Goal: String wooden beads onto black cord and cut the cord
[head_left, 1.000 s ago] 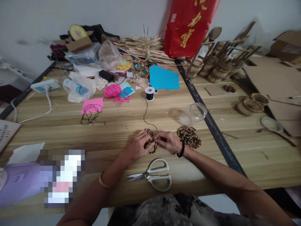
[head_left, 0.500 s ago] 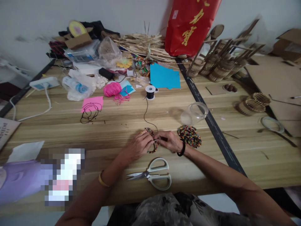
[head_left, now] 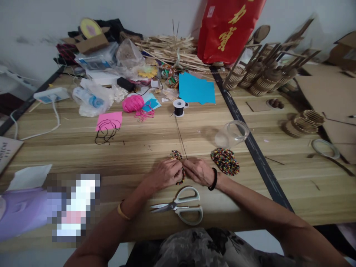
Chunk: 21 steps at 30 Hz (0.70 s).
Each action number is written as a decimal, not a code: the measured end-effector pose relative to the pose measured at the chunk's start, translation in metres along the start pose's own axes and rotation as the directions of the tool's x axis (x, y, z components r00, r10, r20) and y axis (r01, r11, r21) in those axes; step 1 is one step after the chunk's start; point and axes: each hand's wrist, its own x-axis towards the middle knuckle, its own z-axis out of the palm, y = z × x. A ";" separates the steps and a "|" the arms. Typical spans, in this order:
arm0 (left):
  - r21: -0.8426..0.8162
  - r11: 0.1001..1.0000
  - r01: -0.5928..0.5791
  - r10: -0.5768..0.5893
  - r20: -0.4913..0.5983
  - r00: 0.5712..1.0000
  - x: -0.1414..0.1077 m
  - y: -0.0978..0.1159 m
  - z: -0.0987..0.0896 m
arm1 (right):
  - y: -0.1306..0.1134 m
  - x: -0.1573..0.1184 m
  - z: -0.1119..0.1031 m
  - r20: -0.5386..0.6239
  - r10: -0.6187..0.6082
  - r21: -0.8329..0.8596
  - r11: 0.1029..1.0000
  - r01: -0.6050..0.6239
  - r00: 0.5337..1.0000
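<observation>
My left hand (head_left: pixel 167 172) is closed on a string of multicoloured beads (head_left: pixel 180 181), which shows above and below the fingers. Touching it from the right, my right hand (head_left: pixel 199 171) pinches the black cord (head_left: pixel 180 136). That cord runs up, nearly straight, to a white spool (head_left: pixel 179 107) wound with black. The fingertips meet and hide the spot where cord and beads come together. A coiled heap of beads (head_left: pixel 225 162) lies right of my right hand. Below my hands rest scissors (head_left: pixel 178 205) with pale handles, their blades pointing left.
A clear jar (head_left: pixel 232 134) lies beyond the bead heap. Pink paper (head_left: pixel 109 121) with loose black cord, pink yarn (head_left: pixel 133 103) and blue sheets (head_left: pixel 196 88) are farther back. Slatted wooden pieces (head_left: pixel 303 122) stand at right. A blurred-out bright object (head_left: pixel 76 205) lies at left.
The black cord has gone from slack and curved to nearly straight. My right hand has turned slightly and its fingers lie closer against my left hand. The view has shifted a little.
</observation>
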 end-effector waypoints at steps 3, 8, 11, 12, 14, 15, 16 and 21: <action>-0.008 1.000 0.008 -0.008 -0.001 1.000 0.000 -0.001 0.003 | 0.000 0.000 0.002 -0.005 0.016 0.024 1.000 -0.015 1.000; -0.004 1.000 0.001 -0.001 -0.012 1.000 0.001 0.000 0.005 | 0.003 0.001 0.002 0.004 0.041 0.057 0.997 -0.042 0.999; -0.046 0.998 -0.043 0.043 -0.012 0.999 0.003 0.006 0.001 | 0.008 0.002 -0.002 -0.027 0.091 0.074 0.993 -0.089 0.995; -0.054 0.997 -0.045 0.045 -0.010 0.999 0.003 0.008 -0.001 | 0.009 0.002 -0.004 -0.046 0.120 0.085 0.990 -0.115 0.992; -0.076 0.997 -0.027 0.024 -0.034 0.999 0.003 0.010 -0.003 | 0.013 0.002 -0.007 -0.069 0.152 0.113 0.983 -0.144 0.986; -0.098 0.995 -0.006 0.000 -0.061 0.998 0.003 0.010 -0.004 | 0.014 0.002 -0.008 -0.067 0.147 0.133 0.982 -0.137 0.987; -0.128 0.991 0.022 -0.035 -0.097 0.995 0.003 0.009 -0.004 | 0.016 0.002 -0.009 -0.063 0.137 0.148 0.981 -0.127 0.989; -0.351 0.921 0.170 -0.243 -0.177 0.954 0.003 0.002 -0.003 | 0.018 0.001 -0.009 -0.029 0.098 0.156 0.983 -0.093 0.995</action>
